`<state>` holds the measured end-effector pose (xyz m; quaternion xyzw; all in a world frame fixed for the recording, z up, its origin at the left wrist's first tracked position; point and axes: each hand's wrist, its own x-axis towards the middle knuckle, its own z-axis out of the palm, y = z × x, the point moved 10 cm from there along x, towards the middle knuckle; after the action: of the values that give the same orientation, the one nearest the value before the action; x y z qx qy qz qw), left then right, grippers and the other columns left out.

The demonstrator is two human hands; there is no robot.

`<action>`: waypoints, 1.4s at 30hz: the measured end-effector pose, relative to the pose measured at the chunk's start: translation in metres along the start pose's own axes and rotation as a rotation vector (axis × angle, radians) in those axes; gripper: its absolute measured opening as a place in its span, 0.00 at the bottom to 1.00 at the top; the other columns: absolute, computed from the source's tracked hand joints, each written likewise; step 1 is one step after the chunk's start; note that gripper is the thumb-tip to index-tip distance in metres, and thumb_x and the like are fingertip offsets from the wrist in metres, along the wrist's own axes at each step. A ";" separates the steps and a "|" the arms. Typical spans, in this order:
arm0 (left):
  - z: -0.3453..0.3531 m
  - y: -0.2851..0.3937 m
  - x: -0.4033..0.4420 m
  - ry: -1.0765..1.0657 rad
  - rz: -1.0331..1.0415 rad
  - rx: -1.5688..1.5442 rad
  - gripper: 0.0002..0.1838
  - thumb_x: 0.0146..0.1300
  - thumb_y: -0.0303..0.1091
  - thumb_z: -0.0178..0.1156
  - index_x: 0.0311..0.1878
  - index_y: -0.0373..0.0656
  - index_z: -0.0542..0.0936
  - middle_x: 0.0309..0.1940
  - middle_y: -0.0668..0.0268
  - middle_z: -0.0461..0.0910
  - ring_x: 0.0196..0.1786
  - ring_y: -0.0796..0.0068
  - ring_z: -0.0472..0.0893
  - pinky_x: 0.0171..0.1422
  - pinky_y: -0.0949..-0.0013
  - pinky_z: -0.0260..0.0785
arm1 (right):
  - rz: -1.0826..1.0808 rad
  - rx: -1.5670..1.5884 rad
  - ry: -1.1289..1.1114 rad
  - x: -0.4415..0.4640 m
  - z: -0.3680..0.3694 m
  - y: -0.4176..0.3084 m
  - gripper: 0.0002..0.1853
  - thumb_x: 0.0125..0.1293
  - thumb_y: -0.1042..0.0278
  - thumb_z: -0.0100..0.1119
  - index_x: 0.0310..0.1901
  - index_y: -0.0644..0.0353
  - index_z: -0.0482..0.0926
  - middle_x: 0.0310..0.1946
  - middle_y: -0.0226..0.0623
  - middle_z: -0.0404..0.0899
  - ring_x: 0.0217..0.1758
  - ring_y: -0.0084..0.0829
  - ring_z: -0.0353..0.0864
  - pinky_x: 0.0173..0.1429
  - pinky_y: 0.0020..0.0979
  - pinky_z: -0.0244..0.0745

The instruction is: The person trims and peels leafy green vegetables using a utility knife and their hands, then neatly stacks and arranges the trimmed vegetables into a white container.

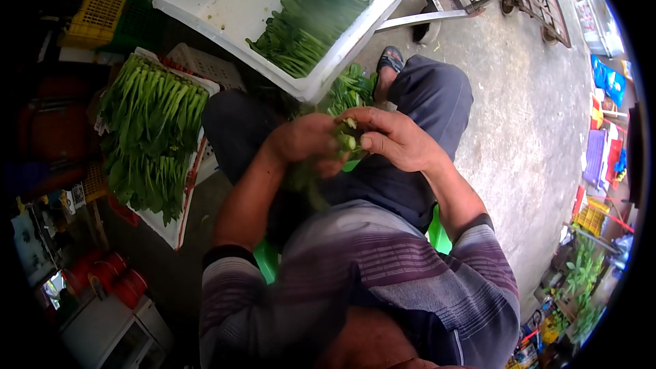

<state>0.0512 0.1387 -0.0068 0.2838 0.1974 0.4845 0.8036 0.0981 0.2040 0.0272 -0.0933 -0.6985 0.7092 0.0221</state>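
Over my lap, my left hand (301,140) is closed around a small bunch of leafy green vegetables (350,143), slightly smeared by motion. Pale cut stem ends point to the right, and the leaves hang blurred below the fist. My right hand (403,142) is at those stem ends, thumb and forefinger curled in a pinch against them. Whether it grips a stem or only touches the ends is hard to make out. Just beyond my hands, more loose greens (352,89) lie low between my knees, partly hidden by a white tub (181,17).
Greens lie stacked in the tub (314,24). At left, a white crate (171,231) carries rows of leafy stems (154,123). A metal-framed cart (437,17) stands ahead on the concrete floor (512,130). Yellow crates (102,0) are stacked at the far left.
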 end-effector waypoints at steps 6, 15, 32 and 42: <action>-0.005 -0.003 -0.001 0.011 -0.050 0.061 0.21 0.71 0.46 0.61 0.37 0.33 0.77 0.20 0.65 0.71 0.21 0.73 0.71 0.29 0.67 0.66 | -0.107 -0.065 0.034 0.001 -0.007 0.013 0.21 0.76 0.59 0.54 0.63 0.64 0.75 0.45 0.35 0.81 0.43 0.26 0.78 0.51 0.28 0.74; -0.026 0.022 0.007 0.433 -0.090 0.626 0.10 0.73 0.37 0.58 0.43 0.38 0.75 0.28 0.65 0.76 0.30 0.76 0.76 0.36 0.69 0.68 | -0.098 -0.198 0.430 -0.015 -0.038 -0.014 0.17 0.63 0.66 0.68 0.48 0.67 0.79 0.35 0.32 0.73 0.37 0.23 0.71 0.42 0.24 0.68; 0.005 0.054 -0.010 0.550 0.118 1.272 0.18 0.66 0.42 0.62 0.36 0.34 0.74 0.31 0.42 0.78 0.39 0.38 0.80 0.42 0.47 0.69 | -0.005 -0.422 0.440 0.004 -0.028 0.000 0.06 0.71 0.73 0.52 0.36 0.65 0.74 0.23 0.34 0.71 0.27 0.25 0.70 0.34 0.29 0.66; 0.008 0.181 -0.169 1.081 0.345 1.382 0.19 0.68 0.47 0.63 0.46 0.37 0.78 0.38 0.48 0.83 0.42 0.52 0.85 0.44 0.53 0.73 | 0.151 0.050 0.571 -0.005 -0.054 0.050 0.04 0.74 0.69 0.58 0.43 0.60 0.77 0.33 0.25 0.75 0.27 0.14 0.72 0.33 0.19 0.76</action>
<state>-0.1415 0.0527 0.1234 0.4631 0.7516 0.4392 0.1665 0.1167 0.2553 -0.0226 -0.3403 -0.6374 0.6708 0.1671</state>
